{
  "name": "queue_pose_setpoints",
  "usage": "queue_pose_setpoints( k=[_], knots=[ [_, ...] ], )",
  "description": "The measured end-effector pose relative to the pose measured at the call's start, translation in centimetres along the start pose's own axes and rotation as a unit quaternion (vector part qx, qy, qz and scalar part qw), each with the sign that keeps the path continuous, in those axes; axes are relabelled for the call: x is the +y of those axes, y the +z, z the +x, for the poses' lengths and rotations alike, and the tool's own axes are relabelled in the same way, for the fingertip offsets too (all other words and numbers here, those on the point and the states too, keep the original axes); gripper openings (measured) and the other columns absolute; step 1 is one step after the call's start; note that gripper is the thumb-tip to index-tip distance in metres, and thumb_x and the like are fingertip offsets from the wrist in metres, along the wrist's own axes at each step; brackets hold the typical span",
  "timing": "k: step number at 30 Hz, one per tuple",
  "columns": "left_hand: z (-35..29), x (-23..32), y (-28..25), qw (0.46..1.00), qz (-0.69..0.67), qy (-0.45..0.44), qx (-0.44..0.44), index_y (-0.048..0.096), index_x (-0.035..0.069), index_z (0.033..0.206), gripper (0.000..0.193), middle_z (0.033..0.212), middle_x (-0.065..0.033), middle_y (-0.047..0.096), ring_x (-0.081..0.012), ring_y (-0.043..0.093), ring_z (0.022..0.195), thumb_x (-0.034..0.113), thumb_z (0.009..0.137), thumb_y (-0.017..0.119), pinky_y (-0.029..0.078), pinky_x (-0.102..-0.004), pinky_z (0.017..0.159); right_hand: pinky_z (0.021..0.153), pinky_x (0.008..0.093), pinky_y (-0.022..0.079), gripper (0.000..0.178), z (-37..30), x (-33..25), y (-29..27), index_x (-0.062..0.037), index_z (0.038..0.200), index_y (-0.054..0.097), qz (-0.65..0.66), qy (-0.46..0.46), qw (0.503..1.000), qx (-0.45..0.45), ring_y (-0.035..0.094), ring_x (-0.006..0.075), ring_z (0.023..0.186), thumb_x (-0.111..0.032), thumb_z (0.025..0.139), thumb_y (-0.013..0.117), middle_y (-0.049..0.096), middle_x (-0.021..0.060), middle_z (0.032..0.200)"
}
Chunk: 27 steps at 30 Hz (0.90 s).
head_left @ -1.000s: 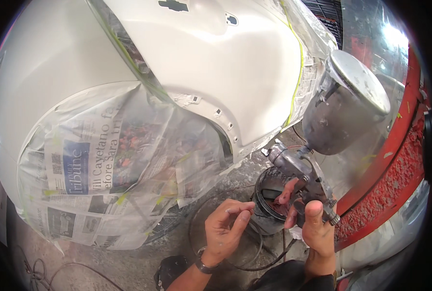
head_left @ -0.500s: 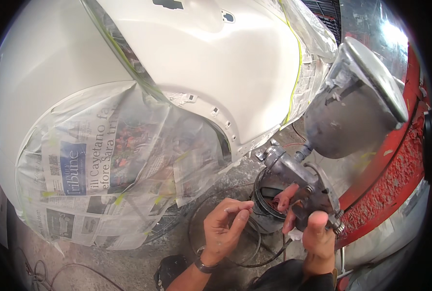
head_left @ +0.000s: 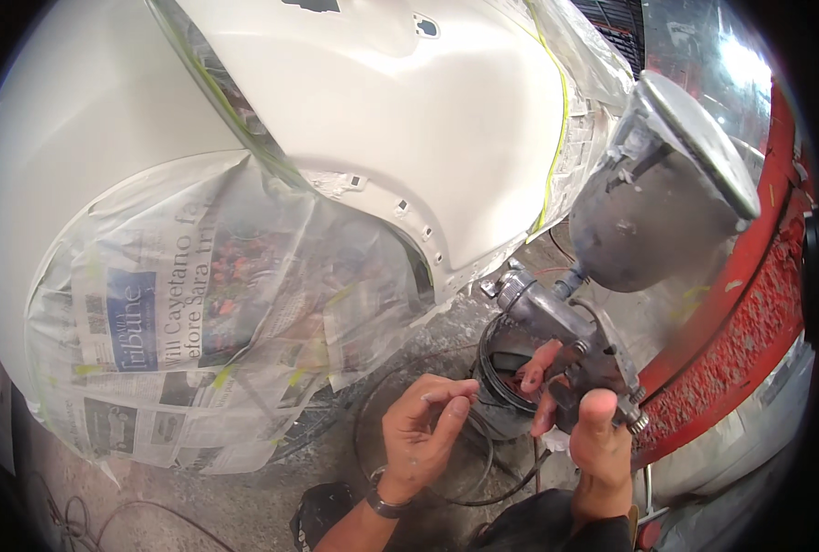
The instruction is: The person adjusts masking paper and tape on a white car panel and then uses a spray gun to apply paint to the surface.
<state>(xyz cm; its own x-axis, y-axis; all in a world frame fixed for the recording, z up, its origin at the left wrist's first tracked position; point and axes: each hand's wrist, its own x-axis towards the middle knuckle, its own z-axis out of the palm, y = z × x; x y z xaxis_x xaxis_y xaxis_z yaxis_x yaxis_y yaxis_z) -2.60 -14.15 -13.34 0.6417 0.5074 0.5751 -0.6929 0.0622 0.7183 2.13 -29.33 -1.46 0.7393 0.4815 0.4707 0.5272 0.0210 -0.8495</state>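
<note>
The right hand gripped the spray gun while the left hand, at its nine o'clock, pinched its fingertips together on nothing discernible, seemingly between coats, so aiming at the white car panel at eleven o'clock looked next.

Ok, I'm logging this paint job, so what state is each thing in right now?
Spray gun: held upright in right hand.
Paint cup: lid on.
Left hand: fingers pinched, empty.
Car panel: white, bare.
Wheel arch: masked with newspaper.

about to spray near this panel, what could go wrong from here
The spray gun is held in the right hand alone, its heavy cup tilted: it might tip or drip on the white panel. The hose loops by the left hand and could snag.
</note>
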Motion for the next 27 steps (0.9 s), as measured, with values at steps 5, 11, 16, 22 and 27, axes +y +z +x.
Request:
queue_pose_setpoints(
  k=[5,11,16,22,27],
  knots=[
    [0.0,0.0,-0.2,1.000,0.007,0.011,-0.005,0.071,-0.006,0.110,0.016,0.106,-0.0127,0.070,-0.0156,0.066,0.093,-0.007,0.096,0.063,0.053,-0.0281,0.085,0.053,0.0217,0.046,0.081,0.4,2.7,-1.5,0.0081,0.118,0.060,0.063,-0.011,0.998,-0.004,0.058,0.0076,0.056,-0.068,0.091,0.062,0.067,0.0070,0.090],
    [0.1,-0.1,-0.2,1.000,0.004,0.016,-0.009,0.070,-0.006,0.111,0.017,0.108,-0.0130,0.069,-0.0157,0.066,0.094,-0.007,0.096,0.063,0.054,-0.0282,0.085,0.051,0.0231,0.047,0.072,0.7,2.3,-1.3,0.0076,0.116,0.062,0.074,0.020,0.996,0.045,0.058,0.0085,0.055,-0.061,0.096,0.062,0.068,0.0080,0.092],
    [0.0,-0.2,-0.1,1.000,0.008,0.011,-0.010,0.070,-0.006,0.111,0.016,0.107,-0.0126,0.069,-0.0158,0.066,0.094,-0.006,0.096,0.063,0.053,-0.0282,0.085,0.050,0.0238,0.048,0.069,0.7,2.2,-1.2,0.0065,0.112,0.063,0.124,0.008,0.992,0.036,0.058,0.0092,0.055,-0.061,0.097,0.060,0.068,0.0092,0.094],
    [0.1,0.1,0.2,1.000,0.006,-0.011,0.005,0.070,-0.005,0.105,0.013,0.104,-0.0115,0.069,-0.0157,0.065,0.092,-0.004,0.094,0.062,0.051,-0.0286,0.083,0.049,0.0251,0.045,0.073,1.1,2.5,-1.8,0.0058,0.116,0.061,0.122,-0.014,0.992,-0.008,0.058,0.0106,0.057,-0.064,0.097,0.058,0.067,0.0094,0.093],
    [0.1,0.0,0.1,1.000,0.007,-0.014,0.003,0.070,-0.005,0.106,0.014,0.104,-0.0114,0.068,-0.0156,0.065,0.092,-0.004,0.095,0.062,0.051,-0.0286,0.083,0.049,0.0247,0.044,0.067,1.5,2.6,-1.7,0.0049,0.117,0.060,0.097,0.041,0.993,0.048,0.056,0.0116,0.055,-0.060,0.100,0.055,0.066,0.0094,0.091]
  ],
)
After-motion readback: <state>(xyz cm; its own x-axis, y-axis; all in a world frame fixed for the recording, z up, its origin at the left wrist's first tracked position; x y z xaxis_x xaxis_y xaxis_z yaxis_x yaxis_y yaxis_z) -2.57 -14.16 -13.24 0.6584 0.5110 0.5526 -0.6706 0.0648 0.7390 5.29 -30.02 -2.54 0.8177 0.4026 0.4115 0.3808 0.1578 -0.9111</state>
